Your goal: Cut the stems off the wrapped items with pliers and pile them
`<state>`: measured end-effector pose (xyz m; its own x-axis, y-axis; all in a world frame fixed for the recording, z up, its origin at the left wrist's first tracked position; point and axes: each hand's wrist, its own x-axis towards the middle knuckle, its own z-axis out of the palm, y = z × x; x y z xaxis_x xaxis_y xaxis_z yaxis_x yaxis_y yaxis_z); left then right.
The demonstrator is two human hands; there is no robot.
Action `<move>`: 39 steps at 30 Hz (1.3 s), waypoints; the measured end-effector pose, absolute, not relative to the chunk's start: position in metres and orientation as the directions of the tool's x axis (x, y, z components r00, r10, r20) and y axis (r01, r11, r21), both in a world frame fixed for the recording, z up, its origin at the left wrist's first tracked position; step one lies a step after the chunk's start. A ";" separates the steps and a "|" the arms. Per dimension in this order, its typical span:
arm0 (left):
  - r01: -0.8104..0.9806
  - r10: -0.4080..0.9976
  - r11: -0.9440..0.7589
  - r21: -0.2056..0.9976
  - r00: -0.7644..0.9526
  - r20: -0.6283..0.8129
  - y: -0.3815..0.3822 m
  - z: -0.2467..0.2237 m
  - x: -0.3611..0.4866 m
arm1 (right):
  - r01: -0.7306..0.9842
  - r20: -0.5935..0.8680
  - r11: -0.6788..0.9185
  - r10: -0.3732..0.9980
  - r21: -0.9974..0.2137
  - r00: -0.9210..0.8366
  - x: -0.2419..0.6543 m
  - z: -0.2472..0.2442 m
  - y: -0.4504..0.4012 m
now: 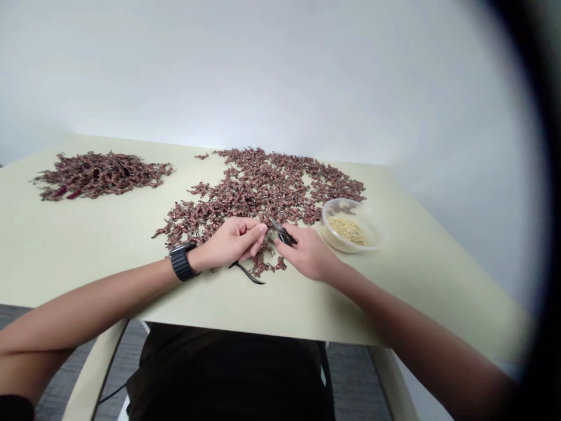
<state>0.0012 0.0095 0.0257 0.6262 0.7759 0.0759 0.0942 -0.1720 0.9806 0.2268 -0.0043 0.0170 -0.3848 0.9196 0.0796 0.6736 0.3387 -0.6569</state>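
Note:
My right hand (307,251) is closed around small black-handled pliers (284,234), whose metal jaws point up and left toward the other hand. My left hand (236,240), with a dark watch on the wrist, pinches its thumb and fingertips together just left of the jaws. Whatever lies in that pinch is too small or too covered to make out. Both hands are over the near edge of a wide spread of small brown figure-like pieces (263,187). Partly under my left hand, a curved black tool handle (252,275) rests on the table.
A round clear plastic tub (372,248) holding small gold-coloured bits (348,230) stands right of the spread. Another heap of brown pieces (105,172) lies at the table's left, with two dark red items (73,193) at its front. The pale table (197,307) meets a white wall.

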 end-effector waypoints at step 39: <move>0.214 0.835 -0.254 0.943 0.540 0.102 0.010 0.025 0.002 | 0.659 0.074 0.338 0.916 -0.672 -0.394 0.231 0.015 0.005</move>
<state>0.0021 0.0096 0.0248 0.5401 0.8353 0.1025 0.2136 -0.2539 0.9433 0.2315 0.0047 0.0146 -0.3943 0.9160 0.0736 0.6594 0.3378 -0.6716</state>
